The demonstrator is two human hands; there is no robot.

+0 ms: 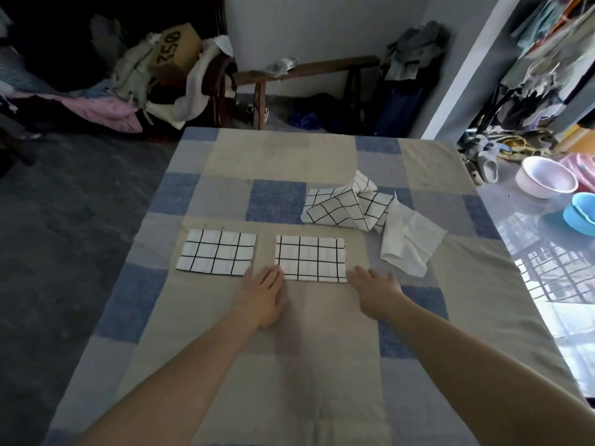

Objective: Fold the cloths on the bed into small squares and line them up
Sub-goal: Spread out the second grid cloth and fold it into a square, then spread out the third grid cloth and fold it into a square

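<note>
Left hand (262, 294) & right hand (375, 291) flat, fingers straight, flanking 2nd folded cloth's (310, 263) near edge.

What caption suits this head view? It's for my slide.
Both hands flank the second folded cloth; a crumpled pile waits.

1. Daylight enters from the right; glare (547, 278) whitens the floor right of the fingers.
2. Beyond the fingers, the left corner is dim.
3. Edges bow; everything looks soft.
</note>
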